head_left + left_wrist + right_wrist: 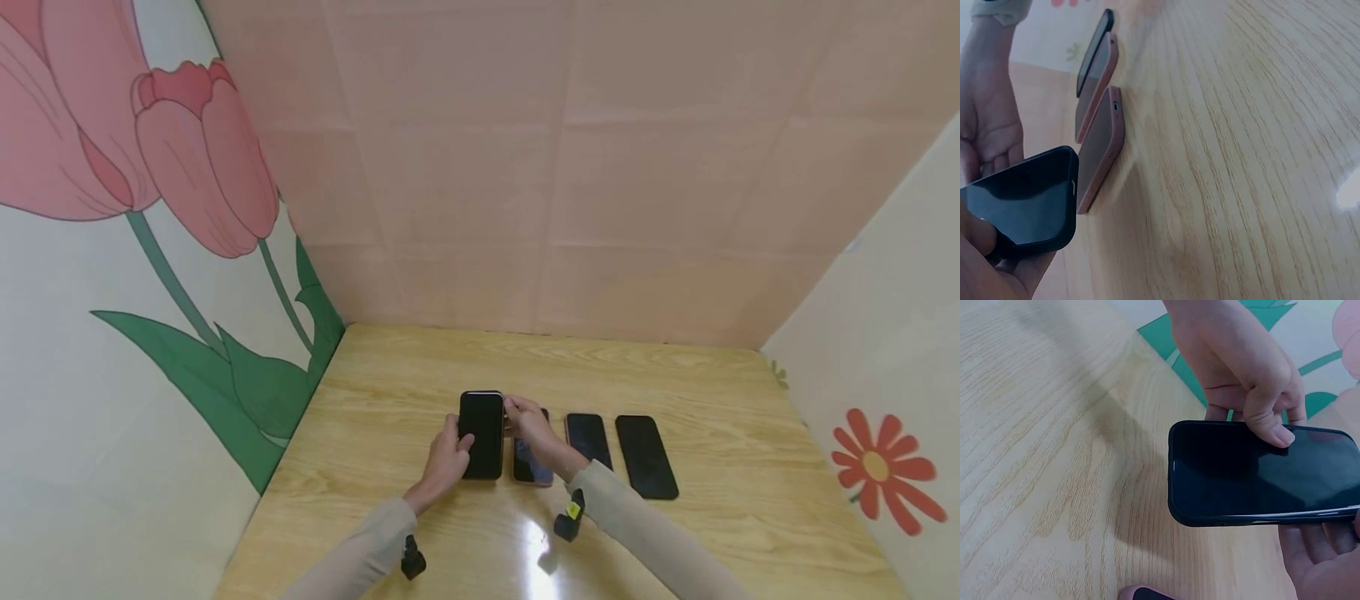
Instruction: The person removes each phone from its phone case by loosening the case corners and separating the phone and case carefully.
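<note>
held from two sides

i see the left hand (447,457) grip the black phone (483,435), low in mid frame. the right hand (534,427) holds its right edge. three other phones (647,457) lie on the table (738,417), to the right.

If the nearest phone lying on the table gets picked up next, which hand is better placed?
Probably the right hand: in the head view it partly covers that pink-edged phone. The left hand is farther off, gripping the black phone with its thumb over the front.
</note>
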Demonstrator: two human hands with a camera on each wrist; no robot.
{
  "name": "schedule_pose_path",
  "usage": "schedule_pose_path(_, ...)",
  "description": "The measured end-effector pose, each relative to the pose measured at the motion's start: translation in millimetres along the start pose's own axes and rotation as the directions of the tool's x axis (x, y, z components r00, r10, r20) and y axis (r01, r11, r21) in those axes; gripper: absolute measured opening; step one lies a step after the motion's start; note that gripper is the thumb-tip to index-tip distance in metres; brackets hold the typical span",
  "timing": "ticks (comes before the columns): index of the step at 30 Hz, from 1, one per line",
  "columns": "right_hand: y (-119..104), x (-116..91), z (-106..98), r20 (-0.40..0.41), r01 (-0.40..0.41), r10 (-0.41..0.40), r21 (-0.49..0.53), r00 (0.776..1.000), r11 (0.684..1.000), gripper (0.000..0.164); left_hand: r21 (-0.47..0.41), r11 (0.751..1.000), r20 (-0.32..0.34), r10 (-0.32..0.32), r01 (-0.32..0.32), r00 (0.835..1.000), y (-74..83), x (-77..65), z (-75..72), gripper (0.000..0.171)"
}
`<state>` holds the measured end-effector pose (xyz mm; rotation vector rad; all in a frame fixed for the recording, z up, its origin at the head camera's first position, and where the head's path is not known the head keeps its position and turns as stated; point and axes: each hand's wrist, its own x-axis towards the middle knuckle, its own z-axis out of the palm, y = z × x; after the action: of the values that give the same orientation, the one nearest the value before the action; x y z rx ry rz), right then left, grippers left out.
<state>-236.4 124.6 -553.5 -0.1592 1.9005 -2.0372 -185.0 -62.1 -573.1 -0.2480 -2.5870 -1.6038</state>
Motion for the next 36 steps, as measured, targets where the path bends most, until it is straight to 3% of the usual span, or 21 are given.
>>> schedule_pose_path(7,0.0,-3.0,-2.5,0.026,0.013,-0.013,-0.007,1.000,1.000,0.033,-0.029,1.000,0.011,-0.004,0.005,1.000,4.1,3.1,1.5,0.017)
schedule_pose_path(15,9.4,-9.4,-1.5,0.054,0.014,-0.009,-0.086,0.999,0.996,0.037,-0.028,0.999,-0.078,0.020,-0.023,0.997,12.7,8.2,0.7,0.017)
schedule_pose_path(25,22.9,-15.7,-2.2,0.076,0.032,-0.028,-0.053,0.997,0.998,0.039,-0.184,0.982,-0.137,0.009,-0.035,0.991,20.0,18.2,-0.4,0.018)
schedule_pose_path(29,27.6,-15.4,-1.7,0.031,0.025,-0.024,-0.037,0.999,0.999,0.036,-0.205,0.977,-0.157,0.023,-0.055,0.987,24.6,20.3,0.3,0.019)
schedule_pose_path(32,30.5,-14.8,0.5,-0.043,0.014,-0.015,-0.039,0.999,0.999,0.031,-0.218,0.974,-0.136,0.032,-0.062,0.990,41.4,14.0,-4.1,0.019)
schedule_pose_path(36,32.6,-16.2,3.9,-0.134,-0.010,0.002,-0.058,0.991,0.998,0.026,-0.228,0.973,-0.094,0.019,-0.040,0.995,43.5,11.5,-1.7,0.022)
